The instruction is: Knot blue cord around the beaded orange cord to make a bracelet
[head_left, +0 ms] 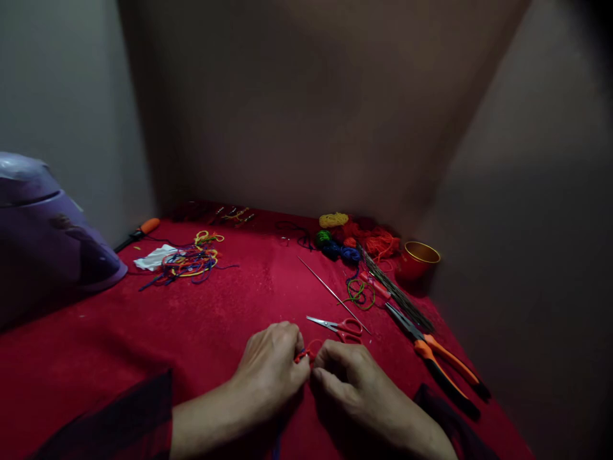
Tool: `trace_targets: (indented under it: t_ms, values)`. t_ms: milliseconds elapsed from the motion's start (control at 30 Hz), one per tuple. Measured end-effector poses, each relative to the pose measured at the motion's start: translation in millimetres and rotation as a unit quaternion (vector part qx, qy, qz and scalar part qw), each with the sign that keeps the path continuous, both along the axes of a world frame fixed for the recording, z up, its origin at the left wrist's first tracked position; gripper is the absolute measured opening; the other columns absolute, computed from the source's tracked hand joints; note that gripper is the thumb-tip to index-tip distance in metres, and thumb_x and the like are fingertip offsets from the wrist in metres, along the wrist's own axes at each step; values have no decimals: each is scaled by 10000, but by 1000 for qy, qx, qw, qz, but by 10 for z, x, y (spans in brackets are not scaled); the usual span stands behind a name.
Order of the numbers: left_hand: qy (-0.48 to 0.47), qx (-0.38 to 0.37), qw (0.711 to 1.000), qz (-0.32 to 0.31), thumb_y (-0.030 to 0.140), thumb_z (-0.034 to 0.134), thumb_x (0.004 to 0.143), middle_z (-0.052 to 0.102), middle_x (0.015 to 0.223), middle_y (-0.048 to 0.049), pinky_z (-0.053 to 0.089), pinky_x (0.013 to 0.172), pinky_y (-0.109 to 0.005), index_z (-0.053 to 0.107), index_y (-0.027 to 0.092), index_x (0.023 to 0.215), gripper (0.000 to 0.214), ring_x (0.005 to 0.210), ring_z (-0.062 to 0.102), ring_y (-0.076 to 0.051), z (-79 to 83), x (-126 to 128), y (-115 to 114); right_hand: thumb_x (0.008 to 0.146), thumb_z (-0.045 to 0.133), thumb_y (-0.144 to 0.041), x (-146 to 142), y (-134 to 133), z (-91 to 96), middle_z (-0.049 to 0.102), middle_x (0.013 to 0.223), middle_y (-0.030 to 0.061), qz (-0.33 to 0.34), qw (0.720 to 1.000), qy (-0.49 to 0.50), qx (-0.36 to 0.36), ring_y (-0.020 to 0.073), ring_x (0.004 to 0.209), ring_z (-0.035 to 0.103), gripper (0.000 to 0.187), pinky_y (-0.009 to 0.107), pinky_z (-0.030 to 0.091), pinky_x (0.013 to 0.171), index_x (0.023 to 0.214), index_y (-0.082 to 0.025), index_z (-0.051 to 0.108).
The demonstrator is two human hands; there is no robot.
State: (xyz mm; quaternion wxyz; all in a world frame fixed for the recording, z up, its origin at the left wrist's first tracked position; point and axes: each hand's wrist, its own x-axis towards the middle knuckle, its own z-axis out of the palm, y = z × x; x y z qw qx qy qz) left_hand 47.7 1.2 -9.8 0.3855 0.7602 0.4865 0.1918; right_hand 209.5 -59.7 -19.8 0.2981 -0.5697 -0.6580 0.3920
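Close together at the front of the red cloth, both my hands work on a small bit of red yarn (305,356) with some blue in it. My left hand (275,361) pinches it between thumb and fingers. The fingers of my right hand (349,377) are curled in a pinch at its right end, where a thin red strand loops up. What else lies inside the fingers is hidden. Just beyond my right hand lie scissors (335,326) with red handles, blades pointing left. A long thin metal needle (330,291) lies slantwise behind them.
Long-nose pliers (431,358) with orange-black handles lie at right, beside a bundle of thin sticks (397,291). Yarn balls (342,239) and a red bowl (419,259) stand behind. At left are tangled yarn scraps (191,263), an orange-handled tool (148,226) and a purple container (52,230).
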Motion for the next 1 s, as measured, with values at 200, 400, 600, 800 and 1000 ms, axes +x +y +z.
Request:
trace_targets:
  t_ms: [200, 400, 600, 800, 1000]
  values:
    - [-188, -154, 969, 40, 365, 591, 736, 516, 530, 48, 331, 414, -211, 480, 186, 713, 213, 414, 425, -94, 126, -64, 192, 897, 486, -510, -81, 124, 40, 607, 732, 5, -126, 968, 199, -80, 99, 560, 544, 358, 208, 418, 536, 852, -163, 564]
    - [-307, -169, 932, 93, 392, 734, 641, 506, 580, 57, 289, 412, -172, 545, 156, 700, 308, 460, 402, -60, 248, -133, 232, 849, 531, -565, -331, 174, 94, 503, 555, -36, -36, 961, 219, -165, 68, 446, 425, 440, 183, 310, 433, 698, -152, 523]
    - [-365, -198, 901, 121, 430, 761, 652, 474, 536, 76, 231, 402, -168, 528, 161, 716, 361, 422, 342, -41, 202, -179, 304, 866, 477, -594, -385, 159, 179, 473, 593, -44, -22, 958, 234, -167, 67, 471, 404, 456, 184, 316, 465, 754, -157, 543]
    - [-350, -307, 883, 54, 523, 721, 690, 496, 488, 45, 266, 403, -179, 570, 132, 743, 422, 392, 398, -61, 83, -179, 265, 869, 493, -551, -375, 212, 171, 491, 617, -31, 12, 947, 274, -169, 76, 499, 429, 410, 191, 342, 489, 760, -158, 539]
    - [-323, -333, 884, 57, 556, 731, 672, 512, 447, 36, 189, 363, -164, 595, 105, 742, 476, 350, 336, -37, 16, -211, 301, 863, 478, -499, -367, 184, 60, 489, 572, -34, 7, 915, 327, -234, 57, 436, 409, 375, 170, 335, 438, 765, -142, 540]
